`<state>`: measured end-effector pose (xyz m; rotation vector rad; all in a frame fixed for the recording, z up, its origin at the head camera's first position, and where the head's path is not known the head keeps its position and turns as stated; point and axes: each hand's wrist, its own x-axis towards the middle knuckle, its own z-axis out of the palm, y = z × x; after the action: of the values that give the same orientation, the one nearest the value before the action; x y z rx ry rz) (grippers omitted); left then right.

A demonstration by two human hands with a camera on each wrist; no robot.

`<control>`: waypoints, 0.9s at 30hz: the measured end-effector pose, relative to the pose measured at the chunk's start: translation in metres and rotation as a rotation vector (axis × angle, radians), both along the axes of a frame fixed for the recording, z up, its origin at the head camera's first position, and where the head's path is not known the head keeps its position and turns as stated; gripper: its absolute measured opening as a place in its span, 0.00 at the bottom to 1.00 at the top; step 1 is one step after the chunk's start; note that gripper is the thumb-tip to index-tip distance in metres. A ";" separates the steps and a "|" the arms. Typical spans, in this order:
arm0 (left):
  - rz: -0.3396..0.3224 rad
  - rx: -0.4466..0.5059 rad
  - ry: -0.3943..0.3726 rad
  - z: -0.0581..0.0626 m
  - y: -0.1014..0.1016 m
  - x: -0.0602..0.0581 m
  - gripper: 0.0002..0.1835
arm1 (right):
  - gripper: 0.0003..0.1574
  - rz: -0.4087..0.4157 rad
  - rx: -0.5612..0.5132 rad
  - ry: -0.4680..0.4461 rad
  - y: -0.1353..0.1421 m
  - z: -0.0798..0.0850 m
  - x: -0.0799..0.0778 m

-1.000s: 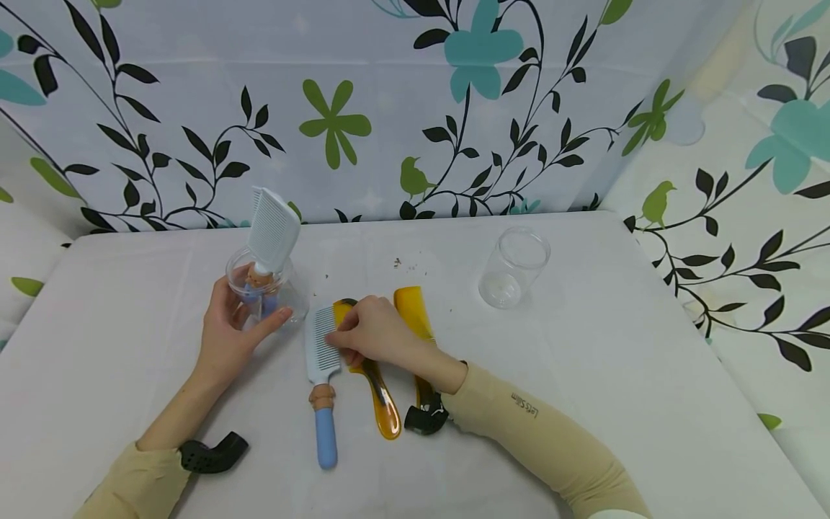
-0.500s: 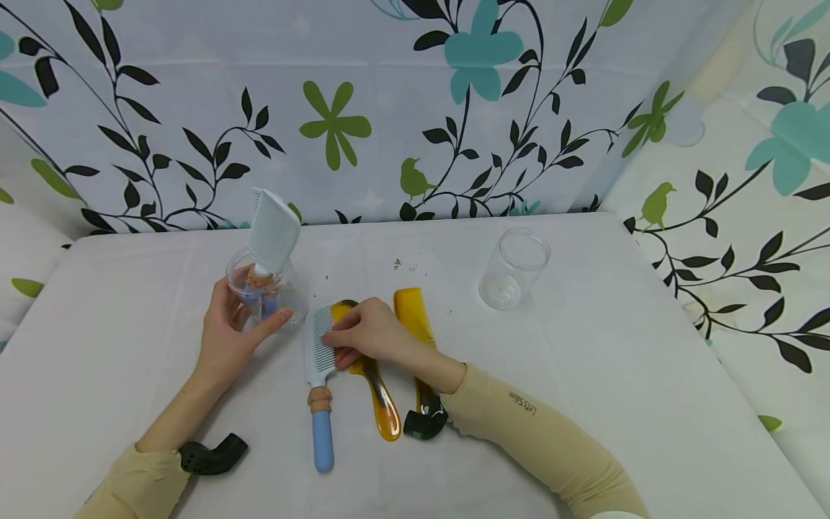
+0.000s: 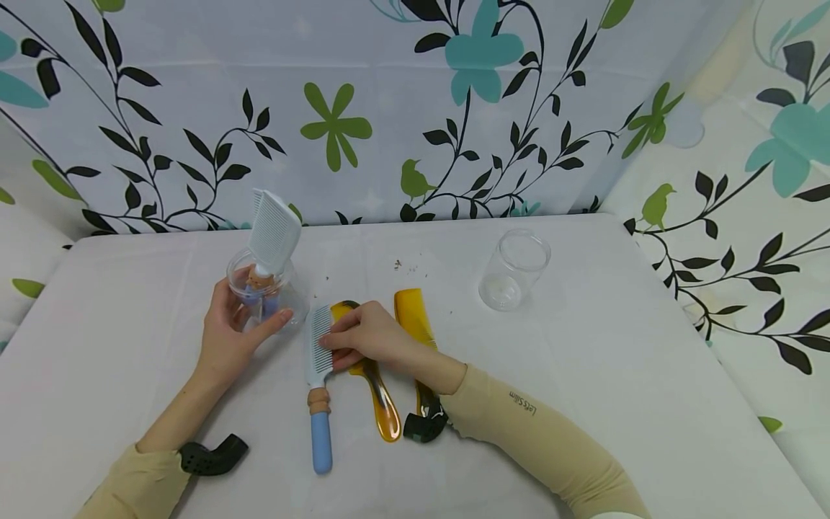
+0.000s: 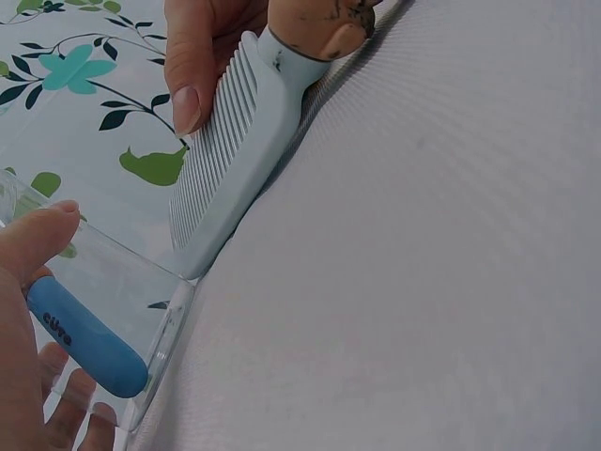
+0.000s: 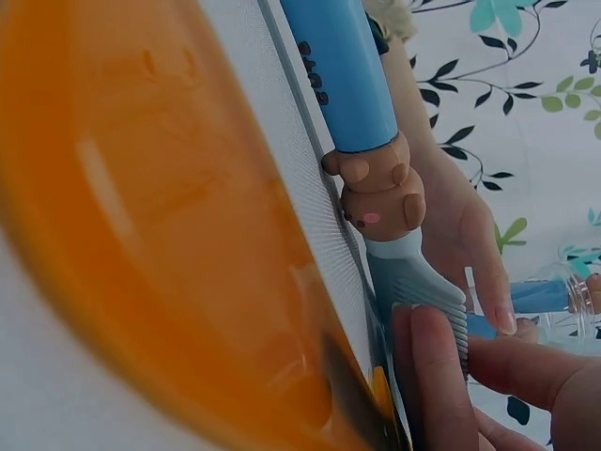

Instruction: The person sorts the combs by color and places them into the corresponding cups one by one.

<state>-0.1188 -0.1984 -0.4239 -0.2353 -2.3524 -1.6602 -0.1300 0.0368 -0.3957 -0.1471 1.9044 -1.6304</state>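
Observation:
On the left of the table my left hand (image 3: 223, 335) grips a clear plastic jar (image 3: 296, 297). Standing tilted in the jar is a pale blue comb (image 3: 275, 234), teeth end up, its blue handle (image 4: 89, 338) down inside. My right hand (image 3: 372, 335) pinches the toothed edge of a second pale blue comb (image 3: 320, 440), which lies on the table with its handle toward me. This comb has a brown bear figure (image 5: 380, 193) between head and handle. Beneath my right hand lies an amber comb (image 3: 382, 407), its middle partly hidden.
Another amber comb (image 3: 413, 313) lies just right, partly covered by my right wrist. A second clear jar (image 3: 512, 277) stands at the back right. Small dark crumbs (image 3: 398, 264) dot the white tablecloth (image 3: 583, 317). Patterned fabric (image 3: 363, 43) hangs behind the table.
My right hand has shifted slightly left and toward me, and the pale blue comb on the table has slid a little left with it. The left hand and its jar stay put.

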 end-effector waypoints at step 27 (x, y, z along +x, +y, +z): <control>0.002 -0.010 -0.001 0.002 0.001 0.003 0.45 | 0.12 -0.073 -0.089 -0.054 0.000 0.000 0.000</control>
<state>-0.1162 -0.1976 -0.4219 -0.2341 -2.3609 -1.6489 -0.1300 0.0366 -0.3952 -0.0701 1.8176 -1.7506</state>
